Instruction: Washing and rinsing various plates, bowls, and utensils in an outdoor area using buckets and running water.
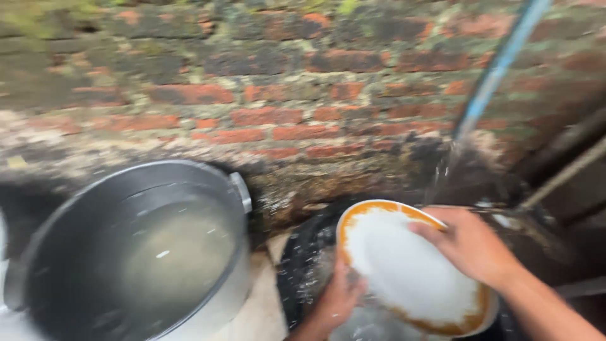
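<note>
A person rinses a white plate with an orange rim [410,271] under water falling from a blue pipe [499,69] against a mossy brick wall [284,95]. The left hand [338,300] closes its grip on the plate's lower edge; the right hand [470,246] lies flat across its face, fingers spread. A large metal pot [132,252] of cloudy water stands just beside. Tilting the plate into the stream while keeping a firm hold on the wet rim would likely serve best.
</note>
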